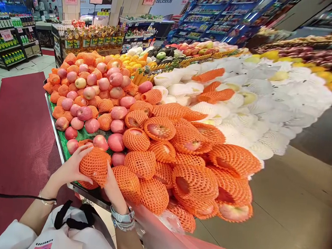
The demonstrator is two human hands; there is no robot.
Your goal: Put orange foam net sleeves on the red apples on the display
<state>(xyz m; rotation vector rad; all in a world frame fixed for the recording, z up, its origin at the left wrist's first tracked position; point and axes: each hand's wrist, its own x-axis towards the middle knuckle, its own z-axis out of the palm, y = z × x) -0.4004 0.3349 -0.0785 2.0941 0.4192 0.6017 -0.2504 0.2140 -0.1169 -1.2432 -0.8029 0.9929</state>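
At the front left corner of the fruit display, both my hands are around one apple in an orange foam net point(93, 165). My left hand point(75, 166) curves over its left side, fingers on top and thumb low at the front. My right hand point(111, 177) presses along its right side; most of those fingers are hidden behind the fruit. Bare pink apples point(116, 142) lie just behind and to the right. More net-wrapped apples point(140, 164) are heaped to the right of my right hand.
Fruits in white foam nets point(251, 96) fill the display's right part. A black-edged rim with green matting point(64, 141) bounds the left side, beside a dark red mat point(22, 128). Translucent pinkish plastic point(180, 240) spreads at the lower right. Oil bottles point(94, 38) stand behind.
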